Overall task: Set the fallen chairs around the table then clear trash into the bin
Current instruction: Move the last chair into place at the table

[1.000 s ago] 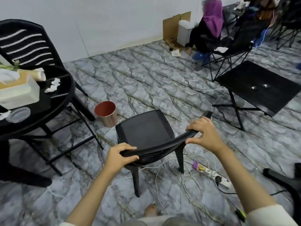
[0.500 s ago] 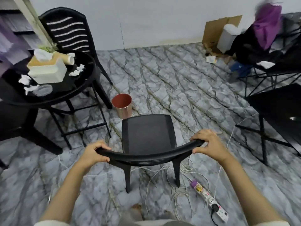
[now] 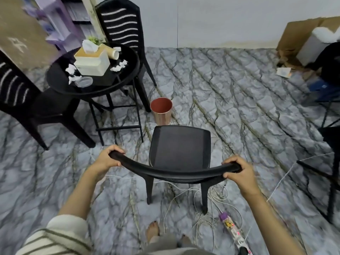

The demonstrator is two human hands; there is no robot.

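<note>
Black chair [image 3: 179, 144] is upright on the marbled floor [image 3: 230, 92], just in front of the person and near the copper bin [image 3: 161, 111]. The left grip [image 3: 107, 160] and right grip [image 3: 239, 173] each curl round one end of its curved top rail, both holding the chair. To the left is the round surface [image 3: 58, 80], with crumpled tissues [image 3: 118, 65] and a tissue box [image 3: 92, 61] on it. Slatted chairs [image 3: 119, 24] stand beside it.

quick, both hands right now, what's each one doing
Left hand: closed, gripping the left end of the chair backrest.
Right hand: closed, gripping the right end of the same backrest.
</note>
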